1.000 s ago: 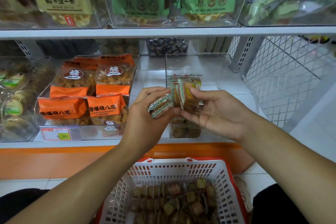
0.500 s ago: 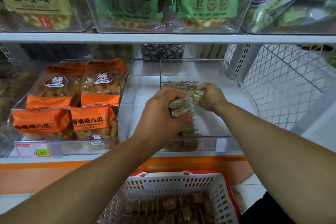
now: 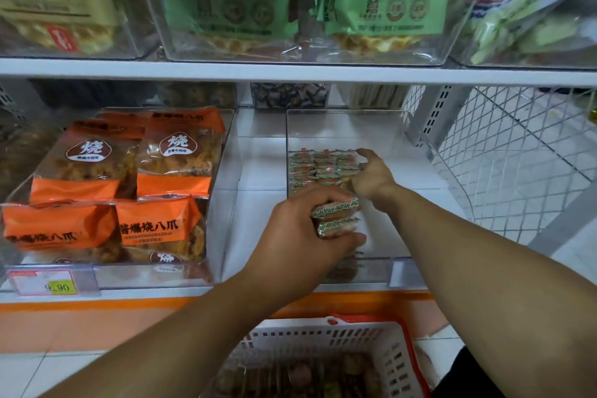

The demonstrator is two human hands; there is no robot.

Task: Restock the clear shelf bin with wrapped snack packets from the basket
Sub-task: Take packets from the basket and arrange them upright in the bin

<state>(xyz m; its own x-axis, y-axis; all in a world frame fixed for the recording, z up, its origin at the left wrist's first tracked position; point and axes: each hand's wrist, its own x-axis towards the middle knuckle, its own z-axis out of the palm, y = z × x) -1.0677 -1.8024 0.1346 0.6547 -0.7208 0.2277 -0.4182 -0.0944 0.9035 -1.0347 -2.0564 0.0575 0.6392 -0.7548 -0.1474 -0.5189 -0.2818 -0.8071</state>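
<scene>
Head: left hand [image 3: 300,233] grips packets [image 3: 336,218].

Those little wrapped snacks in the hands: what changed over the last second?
The right hand carried its packets forward from mid-air into the clear bin, setting them against the row of packets there. The left hand followed to the bin's front, still gripping two packets. The orange bags and the basket stayed put.

Showing green-and-white zigzag edging on the tan snack packets [image 3: 336,216]; glowing orange with white lettering, the bags [image 3: 155,226] alongside; wearing a red rim, the white lattice basket [image 3: 323,336]; gleaming white, the shelf [image 3: 290,71].
</scene>
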